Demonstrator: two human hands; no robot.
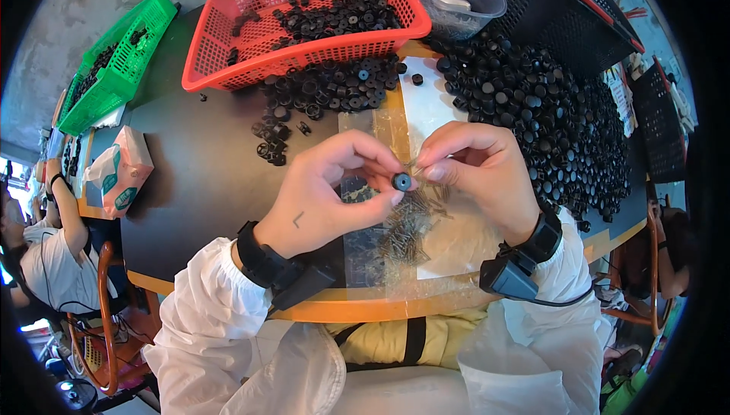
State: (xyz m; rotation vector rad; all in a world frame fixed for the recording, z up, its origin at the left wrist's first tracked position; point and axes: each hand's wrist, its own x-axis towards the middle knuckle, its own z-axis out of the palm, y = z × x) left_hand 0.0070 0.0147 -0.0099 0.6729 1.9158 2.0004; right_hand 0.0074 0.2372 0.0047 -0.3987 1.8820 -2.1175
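My left hand (pixel 323 191) is closed, thumb and fingertips pinching a small black wheel (pixel 401 182) with a hole in its middle. Right beside it, my right hand (pixel 483 172) pinches a thin metal pin (pixel 415 167) between thumb and forefinger, close to the wheel's upper edge. Whether the pin touches the wheel I cannot tell. Below both hands lies a heap of metal pins (pixel 403 240) on clear plastic and white paper (pixel 433 103). Loose black wheels (pixel 342 88) are piled farther off, in front of the red basket. Many black caps (pixel 525 96) fill the right of the table.
A red basket (pixel 304 50) of black parts and a clear tub (pixel 456 16) stand at the back. Black crates (pixel 563 20) are at back right. A green basket (pixel 114 73) and tissue pack (pixel 125 172) are left. Another person (pixel 61 255) sits at far left.
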